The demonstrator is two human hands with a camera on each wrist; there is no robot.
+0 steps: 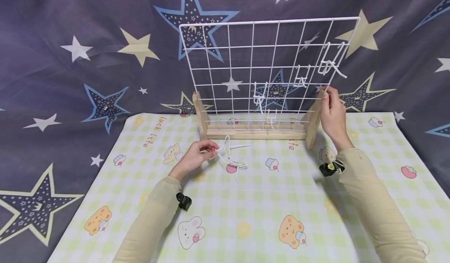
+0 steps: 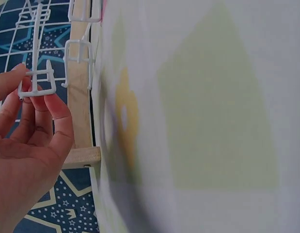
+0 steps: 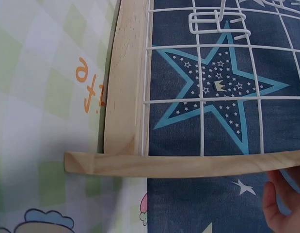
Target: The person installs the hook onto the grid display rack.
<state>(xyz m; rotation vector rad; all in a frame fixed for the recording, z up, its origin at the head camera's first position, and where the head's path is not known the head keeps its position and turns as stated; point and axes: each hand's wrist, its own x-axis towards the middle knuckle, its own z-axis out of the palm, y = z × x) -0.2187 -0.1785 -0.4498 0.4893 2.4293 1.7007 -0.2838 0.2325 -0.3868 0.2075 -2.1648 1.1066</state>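
Observation:
A white wire grid rack (image 1: 263, 56) stands upright on a wooden base (image 1: 256, 134) with two wooden side supports. My right hand (image 1: 333, 112) grips the top of its right side support (image 3: 188, 166), at the grid's edge; the fingers go partly out of sight behind the wood. Low in front of the rack's left end, my left hand (image 1: 201, 154) pinches a white wire hook (image 2: 37, 92) between thumb and fingertips. Two more white hooks lie on the tablecloth beside it, one near the base (image 1: 228, 149) and another hook (image 1: 238, 165) nearer me.
Several white hooks hang on the grid in a diagonal, from an upper right hook (image 1: 330, 65) down to a low hook (image 1: 271, 119). A checked tablecloth (image 1: 260, 208) with printed cartoons covers the table. Behind the rack hangs a dark star-patterned cloth (image 1: 105, 20).

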